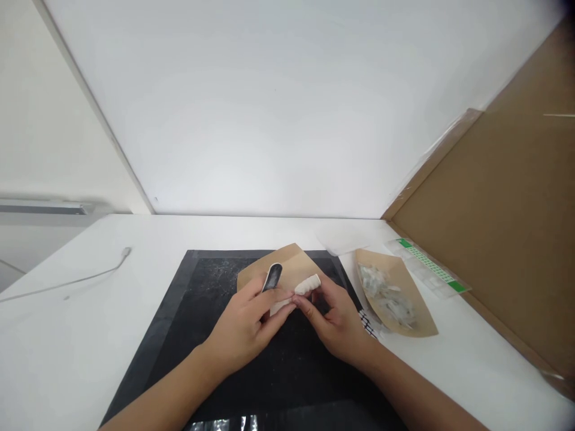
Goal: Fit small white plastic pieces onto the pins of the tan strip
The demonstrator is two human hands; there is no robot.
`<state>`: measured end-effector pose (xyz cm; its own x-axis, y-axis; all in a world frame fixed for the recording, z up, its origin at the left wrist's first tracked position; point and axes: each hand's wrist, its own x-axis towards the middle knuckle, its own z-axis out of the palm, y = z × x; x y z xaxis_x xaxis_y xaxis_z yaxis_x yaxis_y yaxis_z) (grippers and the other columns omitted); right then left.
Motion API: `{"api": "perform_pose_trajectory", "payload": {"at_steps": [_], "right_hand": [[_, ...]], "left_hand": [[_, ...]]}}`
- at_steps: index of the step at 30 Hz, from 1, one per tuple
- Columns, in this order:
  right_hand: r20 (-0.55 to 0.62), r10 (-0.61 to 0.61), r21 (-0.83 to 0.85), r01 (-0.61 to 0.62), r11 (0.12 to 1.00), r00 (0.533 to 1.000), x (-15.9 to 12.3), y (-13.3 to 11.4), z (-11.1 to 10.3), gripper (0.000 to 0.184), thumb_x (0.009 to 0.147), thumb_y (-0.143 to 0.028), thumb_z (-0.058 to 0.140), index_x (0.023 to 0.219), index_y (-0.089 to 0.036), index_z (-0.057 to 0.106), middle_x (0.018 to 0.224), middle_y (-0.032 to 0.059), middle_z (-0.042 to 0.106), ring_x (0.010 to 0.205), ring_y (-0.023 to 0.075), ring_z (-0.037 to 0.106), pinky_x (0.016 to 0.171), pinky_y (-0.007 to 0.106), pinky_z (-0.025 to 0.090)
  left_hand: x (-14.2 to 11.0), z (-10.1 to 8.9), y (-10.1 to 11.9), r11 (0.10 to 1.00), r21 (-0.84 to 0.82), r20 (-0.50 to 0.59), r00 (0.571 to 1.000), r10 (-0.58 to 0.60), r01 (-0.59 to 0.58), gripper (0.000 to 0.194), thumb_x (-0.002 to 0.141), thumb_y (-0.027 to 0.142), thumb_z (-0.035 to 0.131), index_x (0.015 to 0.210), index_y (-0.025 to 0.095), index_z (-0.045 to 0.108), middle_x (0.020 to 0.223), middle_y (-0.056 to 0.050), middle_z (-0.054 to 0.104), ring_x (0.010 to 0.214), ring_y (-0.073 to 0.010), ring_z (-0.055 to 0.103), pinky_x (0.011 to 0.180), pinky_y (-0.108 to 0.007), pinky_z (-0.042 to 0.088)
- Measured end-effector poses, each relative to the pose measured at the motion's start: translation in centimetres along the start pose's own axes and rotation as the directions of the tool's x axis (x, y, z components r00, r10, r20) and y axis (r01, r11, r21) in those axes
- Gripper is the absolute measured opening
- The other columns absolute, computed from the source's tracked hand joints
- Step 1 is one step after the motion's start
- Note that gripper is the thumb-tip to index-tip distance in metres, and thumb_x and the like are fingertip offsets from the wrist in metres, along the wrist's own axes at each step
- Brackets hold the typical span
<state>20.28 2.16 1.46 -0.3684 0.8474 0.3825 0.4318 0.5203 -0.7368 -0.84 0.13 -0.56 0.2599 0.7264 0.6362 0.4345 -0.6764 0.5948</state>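
Observation:
Both hands meet above the black mat, fingertips close together. My left hand is closed, and the rounded dark end of a nail file with a pale edge sticks up between its fingers. A small off-white piece with a bumpy surface is pinched in my right hand. Another pale part shows under the left fingers; whether it belongs to the same piece I cannot tell. Just behind the hands, a brown paper sheet lies on the mat.
To the right, a brown paper envelope bears small clear bags with pale contents. Beyond it lies a clear plastic case with a green strip beside the cardboard wall. Pale dust speckles the mat's far left. A white cable crosses the table's left side.

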Motion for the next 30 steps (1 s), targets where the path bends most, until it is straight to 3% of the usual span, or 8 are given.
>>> {"api": "perform_pose_trajectory", "payload": {"at_steps": [5,10,15,20,23,27,30], "right_hand": [[-0.017,0.005,0.018,-0.005,1.000,1.000,0.0,0.0,-0.2,0.016,0.099,-0.037,0.064,0.091,-0.023,0.064,0.081,0.0010,0.067,0.070,0.0160,0.059,0.067,0.030,0.045],[0.013,-0.001,0.067,0.000,0.998,1.000,0.1,0.3,-0.3,0.017,0.100,-0.037,0.064,0.091,-0.023,0.066,0.086,0.0021,0.070,0.080,0.0179,0.064,0.076,0.031,0.049],[0.051,-0.052,0.006,0.052,0.999,0.997,0.2,0.5,-0.8,0.015,0.099,-0.038,0.066,0.094,-0.024,0.067,0.090,0.0024,0.071,0.086,0.0194,0.065,0.081,0.032,0.050],[0.076,-0.054,0.052,0.050,0.997,0.996,0.3,0.2,-0.9,0.016,0.093,-0.039,0.075,0.093,-0.024,0.070,0.089,0.0009,0.073,0.083,0.0186,0.067,0.079,0.031,0.051],[0.018,-0.043,0.065,0.041,0.997,0.999,0.3,0.1,-0.4,0.015,0.095,-0.038,0.072,0.088,-0.024,0.070,0.084,0.0005,0.073,0.078,0.0178,0.067,0.075,0.030,0.051],[-0.021,-0.041,0.078,0.043,0.996,0.999,0.2,0.2,0.2,0.013,0.098,-0.033,0.067,0.090,-0.024,0.070,0.084,0.0011,0.074,0.077,0.0179,0.068,0.075,0.031,0.051],[-0.027,-0.025,0.083,0.027,0.996,0.999,0.2,0.2,0.1,0.010,0.098,-0.028,0.065,0.090,-0.024,0.069,0.085,0.0017,0.073,0.078,0.0180,0.068,0.076,0.031,0.052]], "left_hand": [[0.5,-0.3,0.5,1.000,-0.020,0.008,1.000,-0.009,0.009,0.016,0.099,0.021,0.066,0.111,0.024,0.077,0.105,-0.007,0.072,0.087,-0.0170,0.070,0.078,-0.028,0.060],[0.8,-0.6,1.4,0.990,-0.052,0.041,0.991,-0.130,0.132,0.016,0.102,0.026,0.062,0.104,0.023,0.078,0.092,-0.005,0.070,0.083,-0.0184,0.071,0.073,-0.028,0.061],[0.7,-0.7,1.4,0.969,-0.081,0.107,0.968,-0.226,0.235,0.022,0.105,0.029,0.055,0.102,0.023,0.075,0.091,-0.004,0.070,0.058,-0.0122,0.063,0.057,-0.024,0.057],[0.3,-0.5,1.1,0.914,-0.161,0.164,0.923,-0.348,0.373,0.023,0.105,0.035,0.055,0.102,0.023,0.074,0.092,-0.001,0.069,0.038,-0.0052,0.054,0.048,-0.022,0.054],[0.4,-0.4,1.3,0.907,-0.147,0.172,0.913,-0.369,0.394,0.025,0.105,0.038,0.055,0.099,0.022,0.073,0.091,-0.001,0.066,0.038,-0.0044,0.054,0.053,-0.024,0.056],[0.6,-0.4,1.7,0.935,-0.105,0.160,0.933,-0.321,0.339,0.024,0.107,0.035,0.050,0.100,0.023,0.069,0.088,0.000,0.068,0.046,-0.0086,0.059,0.066,-0.029,0.060],[0.4,-0.2,1.9,0.960,-0.100,0.151,0.958,-0.244,0.260,0.023,0.109,0.027,0.042,0.125,0.025,0.058,0.095,-0.003,0.069,0.075,-0.0173,0.070,0.084,-0.036,0.061]]}}
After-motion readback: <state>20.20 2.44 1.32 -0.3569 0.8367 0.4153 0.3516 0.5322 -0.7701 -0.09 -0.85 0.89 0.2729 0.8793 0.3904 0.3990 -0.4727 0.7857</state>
